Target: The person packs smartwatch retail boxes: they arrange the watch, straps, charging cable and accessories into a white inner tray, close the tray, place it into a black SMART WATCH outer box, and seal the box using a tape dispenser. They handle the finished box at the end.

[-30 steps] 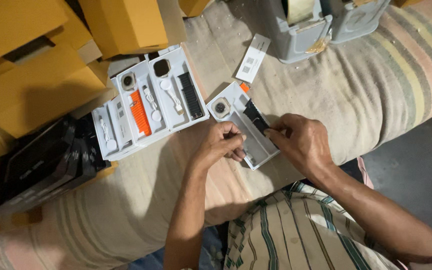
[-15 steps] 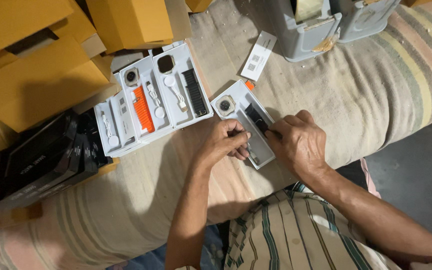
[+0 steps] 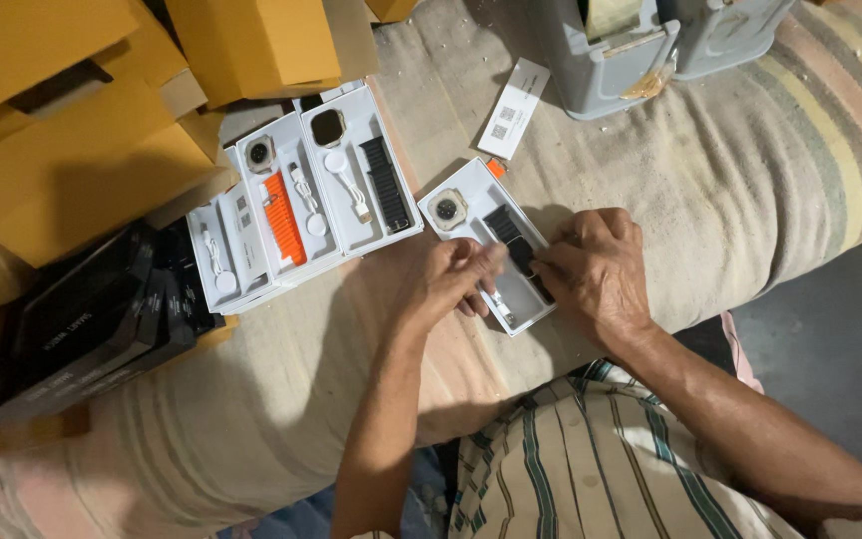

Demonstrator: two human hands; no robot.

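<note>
Hands meet over a white tray point(image 3: 471, 200) that lies on the striped cloth point(image 3: 750, 180). The left hand point(image 3: 451, 284) pinches a small cable part at the tray's 6 o'clock end, and the right hand point(image 3: 596, 269) presses the black strap point(image 3: 507, 232) with its fingertips. At 10 o'clock from this tray lie more open trays point(image 3: 351, 180), with black boxes point(image 3: 82, 329) further at 9 o'clock.

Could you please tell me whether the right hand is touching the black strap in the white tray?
Touching: the head view shows the right hand fingertips resting on the black strap.
</note>
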